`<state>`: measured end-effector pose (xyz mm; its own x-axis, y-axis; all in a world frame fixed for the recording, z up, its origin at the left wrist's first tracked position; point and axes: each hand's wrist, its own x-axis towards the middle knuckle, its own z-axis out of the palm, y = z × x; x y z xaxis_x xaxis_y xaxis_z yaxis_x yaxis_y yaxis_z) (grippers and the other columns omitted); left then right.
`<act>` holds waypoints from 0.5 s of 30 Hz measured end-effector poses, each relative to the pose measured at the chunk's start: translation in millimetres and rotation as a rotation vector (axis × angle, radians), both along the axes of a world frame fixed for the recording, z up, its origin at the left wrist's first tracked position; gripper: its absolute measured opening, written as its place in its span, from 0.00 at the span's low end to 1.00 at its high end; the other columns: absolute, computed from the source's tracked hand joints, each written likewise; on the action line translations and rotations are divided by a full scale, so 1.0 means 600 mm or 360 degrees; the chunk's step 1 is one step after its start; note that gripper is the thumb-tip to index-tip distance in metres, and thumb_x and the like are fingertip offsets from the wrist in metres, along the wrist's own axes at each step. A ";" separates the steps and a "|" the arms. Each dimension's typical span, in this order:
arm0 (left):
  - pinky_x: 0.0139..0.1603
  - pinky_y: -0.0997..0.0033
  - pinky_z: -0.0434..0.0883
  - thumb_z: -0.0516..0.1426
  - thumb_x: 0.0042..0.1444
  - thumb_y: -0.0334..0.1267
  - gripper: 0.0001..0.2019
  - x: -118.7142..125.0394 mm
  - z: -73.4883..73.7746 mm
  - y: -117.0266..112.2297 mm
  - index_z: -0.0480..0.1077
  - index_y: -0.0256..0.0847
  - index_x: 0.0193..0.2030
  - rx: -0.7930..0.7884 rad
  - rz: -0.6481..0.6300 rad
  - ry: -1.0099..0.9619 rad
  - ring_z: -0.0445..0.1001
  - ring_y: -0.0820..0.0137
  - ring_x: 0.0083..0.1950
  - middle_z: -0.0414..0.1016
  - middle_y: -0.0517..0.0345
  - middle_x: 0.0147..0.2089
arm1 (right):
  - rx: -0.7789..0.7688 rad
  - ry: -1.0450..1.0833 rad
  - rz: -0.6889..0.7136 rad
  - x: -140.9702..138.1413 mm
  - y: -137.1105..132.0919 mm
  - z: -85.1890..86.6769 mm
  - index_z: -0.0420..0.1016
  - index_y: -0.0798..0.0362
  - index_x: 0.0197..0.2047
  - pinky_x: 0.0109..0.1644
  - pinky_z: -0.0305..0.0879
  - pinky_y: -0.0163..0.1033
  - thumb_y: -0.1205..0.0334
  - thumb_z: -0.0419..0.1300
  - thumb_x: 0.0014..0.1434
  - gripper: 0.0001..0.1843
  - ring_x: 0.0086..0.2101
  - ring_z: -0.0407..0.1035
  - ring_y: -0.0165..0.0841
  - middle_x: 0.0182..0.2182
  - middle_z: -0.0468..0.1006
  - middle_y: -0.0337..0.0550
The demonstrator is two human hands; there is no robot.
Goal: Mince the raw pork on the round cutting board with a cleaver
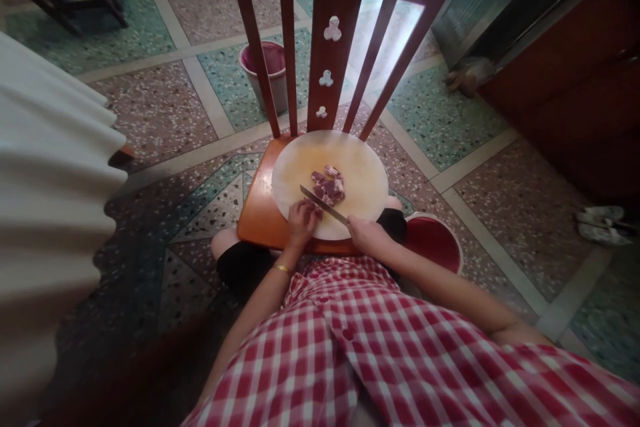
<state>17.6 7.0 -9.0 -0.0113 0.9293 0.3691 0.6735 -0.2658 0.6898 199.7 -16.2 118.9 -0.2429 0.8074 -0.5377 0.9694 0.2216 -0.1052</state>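
A round, pale cutting board [360, 173] rests on the seat of a wooden chair [257, 203]. Several chunks of dark red meat [329, 188] with pale fat lie in a loose heap at its middle. My right hand [367, 233] is closed round the handle of a knife [325, 205], whose blade slants up and left across the near side of the heap. On the board's near left edge, my left hand [303, 219] has its fingers curled on a piece of meat by the blade, which the fingers mostly hide.
The chair's slatted back [320, 80] rises behind the board. Beyond it stands a bucket [270, 77]. A red basin [433, 243] sits on the floor at my right. A pale curtain [55, 200] hangs at left, and shoes [603, 223] lie far right.
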 end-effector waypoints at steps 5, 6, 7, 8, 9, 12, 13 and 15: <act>0.48 0.63 0.66 0.53 0.53 0.37 0.06 -0.002 -0.001 -0.001 0.68 0.39 0.37 -0.0014 -0.0116 0.0142 0.65 0.65 0.46 0.69 0.50 0.41 | -0.0065 -0.0066 0.0072 -0.014 -0.001 -0.008 0.61 0.55 0.47 0.36 0.63 0.38 0.62 0.40 0.64 0.14 0.35 0.72 0.39 0.34 0.76 0.52; 0.48 0.63 0.66 0.54 0.53 0.37 0.07 -0.002 -0.002 -0.001 0.68 0.39 0.37 -0.0011 -0.0131 0.0161 0.65 0.64 0.46 0.69 0.50 0.41 | -0.0082 -0.0059 0.0083 -0.015 0.002 -0.010 0.61 0.55 0.47 0.37 0.63 0.39 0.62 0.40 0.64 0.14 0.36 0.72 0.40 0.34 0.76 0.53; 0.49 0.63 0.66 0.54 0.53 0.37 0.07 -0.002 -0.004 0.000 0.68 0.39 0.37 -0.0008 -0.0142 0.0174 0.65 0.64 0.47 0.69 0.50 0.42 | -0.0101 -0.0045 0.0096 -0.017 0.007 -0.013 0.61 0.56 0.47 0.37 0.63 0.39 0.63 0.40 0.64 0.14 0.37 0.72 0.40 0.35 0.76 0.53; 0.49 0.63 0.66 0.54 0.53 0.37 0.07 -0.002 -0.005 0.000 0.69 0.40 0.37 -0.0008 -0.0152 0.0181 0.65 0.64 0.47 0.69 0.50 0.42 | -0.0116 -0.0029 0.0106 -0.021 0.015 -0.016 0.61 0.56 0.47 0.38 0.63 0.40 0.63 0.40 0.64 0.14 0.37 0.72 0.41 0.35 0.76 0.54; 0.49 0.63 0.65 0.53 0.53 0.37 0.07 -0.002 -0.007 0.001 0.69 0.40 0.37 -0.0010 -0.0161 0.0183 0.64 0.64 0.48 0.69 0.50 0.42 | -0.0128 -0.0006 0.0118 -0.028 0.027 -0.020 0.61 0.57 0.48 0.39 0.63 0.41 0.63 0.40 0.64 0.14 0.38 0.72 0.42 0.36 0.76 0.55; 0.50 0.63 0.65 0.52 0.54 0.36 0.06 -0.001 -0.010 0.003 0.69 0.40 0.37 -0.0021 -0.0160 0.0184 0.64 0.64 0.49 0.69 0.50 0.43 | -0.0098 0.0097 0.0146 -0.066 0.073 -0.034 0.56 0.61 0.55 0.42 0.63 0.41 0.64 0.41 0.63 0.18 0.40 0.71 0.42 0.41 0.74 0.59; 0.50 0.63 0.65 0.52 0.55 0.36 0.07 0.000 -0.009 0.003 0.69 0.40 0.37 -0.0023 -0.0150 0.0193 0.64 0.64 0.49 0.69 0.50 0.43 | -0.0080 0.0130 0.0150 -0.081 0.089 -0.040 0.53 0.62 0.57 0.44 0.62 0.41 0.64 0.41 0.63 0.20 0.41 0.71 0.41 0.43 0.73 0.61; 0.49 0.63 0.65 0.52 0.55 0.36 0.07 0.001 -0.007 0.004 0.69 0.40 0.36 -0.0033 -0.0139 0.0232 0.64 0.64 0.48 0.69 0.50 0.42 | -0.0058 0.0172 0.0153 -0.107 0.113 -0.047 0.49 0.63 0.60 0.46 0.61 0.42 0.64 0.42 0.63 0.22 0.43 0.70 0.41 0.46 0.71 0.63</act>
